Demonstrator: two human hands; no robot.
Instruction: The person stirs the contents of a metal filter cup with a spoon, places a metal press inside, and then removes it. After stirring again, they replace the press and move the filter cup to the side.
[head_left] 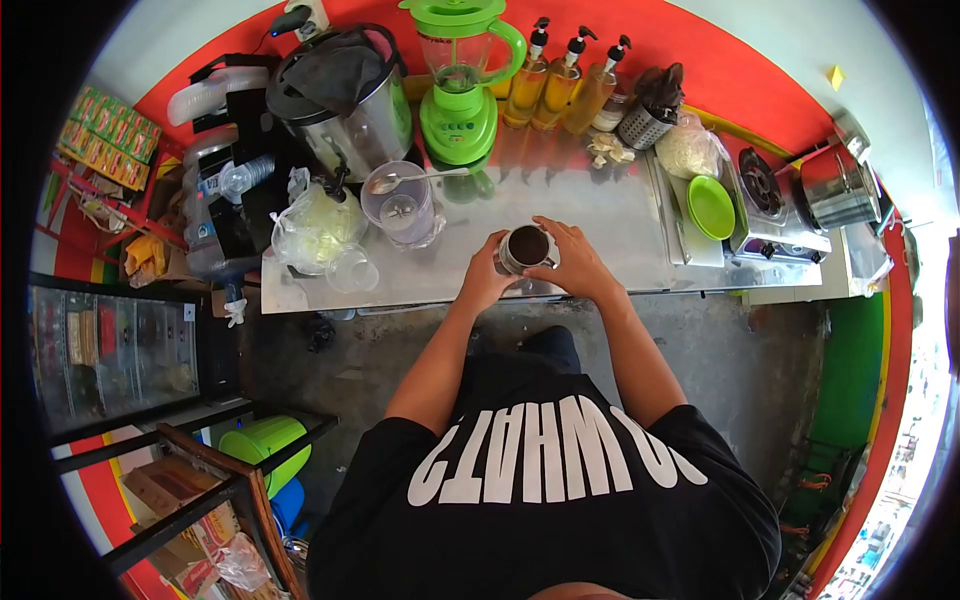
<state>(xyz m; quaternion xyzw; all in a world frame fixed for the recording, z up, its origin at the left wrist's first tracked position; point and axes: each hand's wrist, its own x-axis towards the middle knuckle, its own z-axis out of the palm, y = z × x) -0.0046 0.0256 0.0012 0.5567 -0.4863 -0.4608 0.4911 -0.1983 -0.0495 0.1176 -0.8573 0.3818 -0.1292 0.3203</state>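
A metal counter (620, 205) runs across the view, its back edge along the red wall and its front edge toward the person. By the counter's back left corner stands a large steel container (370, 135) with black cloth over its top, and at the right end sits a stove (785, 245) bearing a steel pot (838, 190). A green blender (458, 125) stands near the back edge, left of the middle. A clear jug (402, 218) with a spoon (435, 176) lying across its mouth is nearer the left end, beside a plastic bag (312, 232) of pale contents, and a green dish (711, 208) lies just left of the stove. Three pump bottles (560, 88) of amber liquid line the back edge. Near the middle of the front edge, the left hand (486, 272) and right hand (582, 262) close on a small cup (527, 252) from both sides. The cup sits between the palms: the left fingers are bent against its left side, while the right fingers stretch past its far side, parted only by the cup's width, with the right thumb along its near side. Whether its base touches the counter is hidden. Its mouth faces up, showing dark contents (529, 243).
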